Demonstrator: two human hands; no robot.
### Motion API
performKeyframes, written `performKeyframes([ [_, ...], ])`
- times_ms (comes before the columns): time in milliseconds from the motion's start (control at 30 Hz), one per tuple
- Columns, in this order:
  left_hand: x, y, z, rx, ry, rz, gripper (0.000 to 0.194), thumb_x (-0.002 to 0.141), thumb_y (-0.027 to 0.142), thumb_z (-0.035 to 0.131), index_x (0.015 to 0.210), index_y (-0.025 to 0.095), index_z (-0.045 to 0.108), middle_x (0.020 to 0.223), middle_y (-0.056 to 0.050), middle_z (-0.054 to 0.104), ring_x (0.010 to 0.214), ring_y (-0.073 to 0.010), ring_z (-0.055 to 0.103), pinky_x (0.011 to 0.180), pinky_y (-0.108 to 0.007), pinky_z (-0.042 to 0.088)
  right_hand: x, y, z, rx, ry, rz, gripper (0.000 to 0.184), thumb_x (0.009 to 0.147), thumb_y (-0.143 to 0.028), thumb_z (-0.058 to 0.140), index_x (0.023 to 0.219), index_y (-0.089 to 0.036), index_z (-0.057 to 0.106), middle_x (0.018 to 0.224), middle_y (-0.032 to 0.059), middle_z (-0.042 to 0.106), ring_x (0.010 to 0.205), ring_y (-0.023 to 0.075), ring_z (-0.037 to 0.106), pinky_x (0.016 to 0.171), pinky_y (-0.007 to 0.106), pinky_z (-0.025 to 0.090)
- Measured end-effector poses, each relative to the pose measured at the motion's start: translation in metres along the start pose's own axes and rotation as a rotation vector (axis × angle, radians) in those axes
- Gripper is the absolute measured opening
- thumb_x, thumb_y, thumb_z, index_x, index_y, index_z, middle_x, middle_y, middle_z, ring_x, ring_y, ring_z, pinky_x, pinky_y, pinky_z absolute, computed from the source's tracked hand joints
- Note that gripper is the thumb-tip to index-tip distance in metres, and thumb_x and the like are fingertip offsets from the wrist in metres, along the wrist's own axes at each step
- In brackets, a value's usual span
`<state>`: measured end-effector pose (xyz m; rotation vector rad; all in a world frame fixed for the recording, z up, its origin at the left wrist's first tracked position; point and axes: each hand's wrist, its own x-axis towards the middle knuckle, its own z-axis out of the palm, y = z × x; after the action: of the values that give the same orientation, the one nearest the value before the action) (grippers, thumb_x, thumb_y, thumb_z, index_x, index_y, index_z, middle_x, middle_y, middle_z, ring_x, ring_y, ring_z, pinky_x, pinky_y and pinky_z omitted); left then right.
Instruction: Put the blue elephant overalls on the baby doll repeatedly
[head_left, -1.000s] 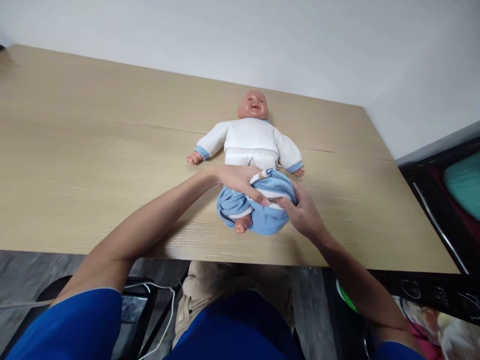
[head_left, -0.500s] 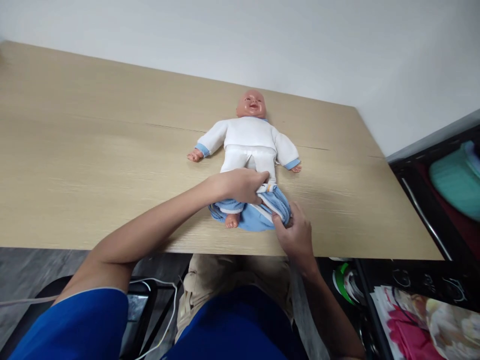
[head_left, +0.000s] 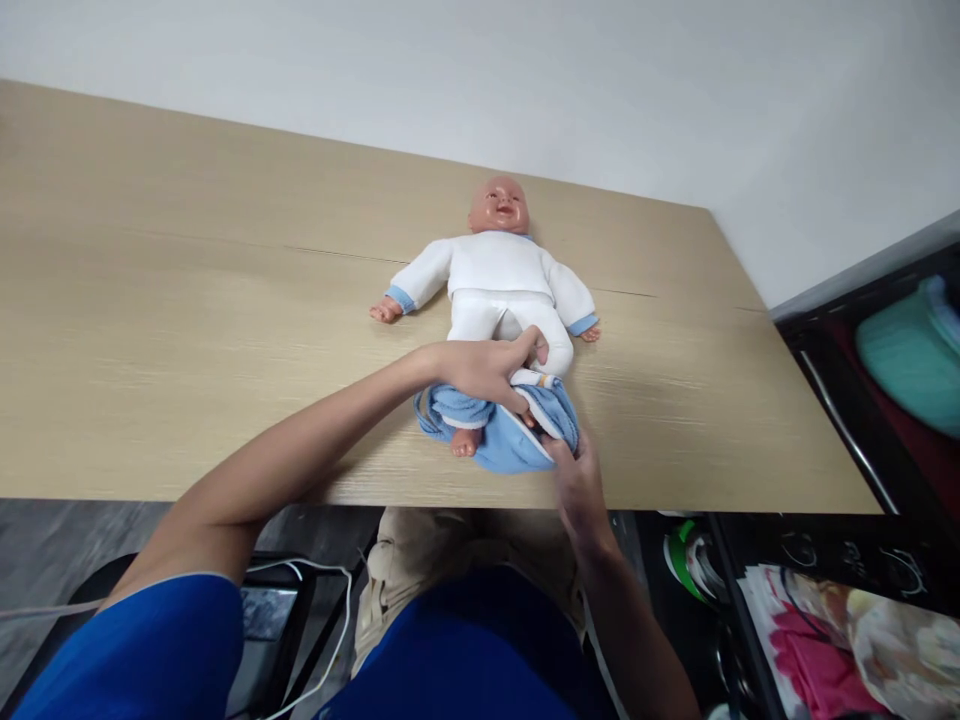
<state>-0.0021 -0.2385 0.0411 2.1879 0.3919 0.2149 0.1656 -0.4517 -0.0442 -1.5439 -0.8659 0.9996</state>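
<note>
A baby doll [head_left: 499, 262] lies on its back, in a white top with blue cuffs. Blue pants [head_left: 516, 446] with white trim are bunched around its lower legs. On the left, one foot [head_left: 466, 441] pokes out of a cuff. My left hand [head_left: 487, 368] reaches across the legs, its fingers curled around the lower part of the doll's right-hand leg, beside the waistband. My right hand [head_left: 579, 478] grips the pants at the right-hand leg opening, with its fingertips hidden in the cloth. Inside that opening, a small skin-coloured part is partly visible.
The doll rests on a wooden table [head_left: 225, 330] near its front edge. A white wall [head_left: 420, 80] stands behind. To the right are a dark shelf with a teal container [head_left: 907, 355], a green-rimmed roll [head_left: 684, 562] and pink cloth [head_left: 814, 665]. A white cable [head_left: 346, 610] hangs below left.
My right hand has moved slightly left and in under the pants, and the leg opening gapes wider. The doll's right-hand leg now bends outward, and my left index finger has lifted a little.
</note>
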Motion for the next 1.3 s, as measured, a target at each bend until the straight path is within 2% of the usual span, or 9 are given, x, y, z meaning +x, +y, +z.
performKeyframes([
  [133,-0.004,0.002,0.002,-0.131,-0.049,0.023,0.069,0.084,0.044,0.082,0.138,0.023,0.045,0.133,-0.014,0.073,0.121,-0.0344,0.077,0.102,-0.043,0.062,0.006,0.010,0.001,-0.023,0.001,-0.062,0.052,0.103,-0.052,0.063,0.146,-0.025,0.076,0.137,0.0153,0.087,0.133,0.0402,0.082,0.113,0.060,0.070],
  [267,-0.013,0.003,0.000,-0.235,-0.076,0.068,0.065,0.091,0.037,0.080,0.145,0.022,0.047,0.126,-0.011,0.076,0.117,-0.0307,0.077,0.100,-0.042,0.061,0.015,0.004,0.000,-0.054,0.042,-0.139,0.042,0.099,-0.044,0.072,0.137,-0.026,0.070,0.131,0.0122,0.085,0.122,0.0340,0.082,0.109,0.051,0.070],
  [467,-0.022,0.000,-0.001,-0.180,0.027,0.124,0.057,0.094,0.036,0.083,0.144,0.021,0.059,0.126,-0.010,0.079,0.116,-0.0292,0.076,0.099,-0.039,0.059,0.034,-0.025,-0.009,-0.023,0.053,-0.271,0.050,0.087,-0.032,0.082,0.132,-0.030,0.061,0.127,0.0056,0.077,0.113,0.0250,0.076,0.099,0.039,0.067],
  [700,-0.034,-0.001,-0.004,-0.089,0.146,0.097,0.039,0.096,0.036,0.079,0.132,0.020,0.073,0.117,-0.007,0.082,0.105,-0.0271,0.075,0.093,-0.036,0.055,0.066,-0.052,-0.033,-0.244,-0.121,-0.390,0.028,0.086,-0.028,0.080,0.112,-0.028,0.070,0.094,-0.0022,0.073,0.087,0.0223,0.066,0.080,0.036,0.055],
  [800,-0.034,-0.003,-0.005,-0.061,0.161,0.129,0.025,0.102,0.041,0.079,0.116,0.021,0.077,0.108,-0.006,0.080,0.102,-0.0264,0.072,0.092,-0.036,0.053,0.085,-0.065,-0.047,-0.374,-0.316,-0.444,0.023,0.088,-0.030,0.083,0.107,-0.028,0.071,0.091,-0.0032,0.071,0.084,0.0223,0.064,0.080,0.037,0.052],
  [867,-0.034,-0.005,-0.004,-0.029,0.157,0.148,0.026,0.107,0.048,0.080,0.110,0.022,0.079,0.106,-0.007,0.080,0.104,-0.0277,0.071,0.096,-0.038,0.053,0.096,-0.075,-0.056,-0.456,-0.485,-0.448,0.027,0.091,-0.035,0.089,0.110,-0.028,0.072,0.099,-0.0006,0.075,0.090,0.0253,0.069,0.085,0.040,0.055],
  [967,-0.040,-0.009,0.000,0.050,0.202,0.149,0.038,0.106,0.059,0.086,0.118,0.024,0.081,0.122,-0.010,0.082,0.121,-0.0326,0.070,0.113,-0.045,0.053,0.104,-0.085,-0.067,-0.571,-0.625,-0.479,0.038,0.093,-0.046,0.097,0.118,-0.028,0.074,0.116,0.0054,0.079,0.106,0.0323,0.073,0.095,0.046,0.058],
  [1133,-0.070,-0.013,-0.005,0.258,0.346,0.080,0.072,0.094,0.080,0.093,0.137,0.025,0.078,0.163,-0.018,0.069,0.150,-0.0447,0.058,0.136,-0.064,0.042,0.108,-0.083,-0.076,-0.598,-0.598,-0.556,0.033,0.101,-0.055,0.092,0.113,-0.030,0.075,0.112,0.0060,0.077,0.108,0.0330,0.070,0.105,0.051,0.057],
  [1300,-0.096,-0.021,-0.025,0.218,0.319,-0.002,0.055,0.089,0.064,0.099,0.126,0.028,0.080,0.175,-0.014,0.061,0.163,-0.0468,0.047,0.142,-0.071,0.038,0.131,-0.073,-0.075,-0.351,-0.628,-0.471,0.033,0.105,-0.063,0.084,0.114,-0.032,0.077,0.120,0.0072,0.076,0.116,0.0323,0.071,0.112,0.050,0.059],
])
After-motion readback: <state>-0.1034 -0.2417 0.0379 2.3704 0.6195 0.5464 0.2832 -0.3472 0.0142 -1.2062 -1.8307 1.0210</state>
